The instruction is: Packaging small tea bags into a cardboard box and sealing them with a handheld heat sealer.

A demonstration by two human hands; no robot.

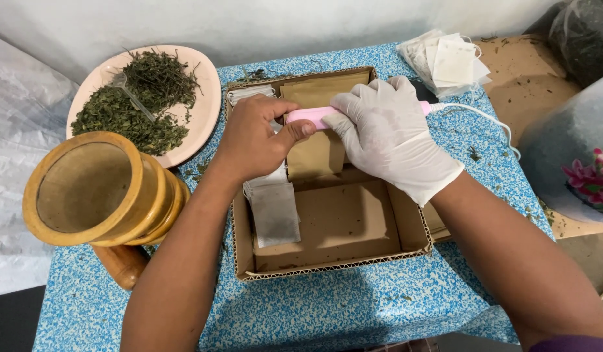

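My bare left hand grips the left end of a pink corded hand sealer, thumb along its front. My right hand, in a white glove, presses down on the sealer's right part. The sealer lies across the top of a shallow cardboard box. Under my left hand a white tea-bag style pouch with dark filling hangs down into the box. Brown paper envelopes lie in the box's far half, beneath the sealer.
A wooden mortar lies on its side at the left, pestle below it. A pink plate of dried green herbs with a clear spoon sits behind. Empty white pouches are stacked far right. The sealer's white cord runs right. A plastic bag stands at right.
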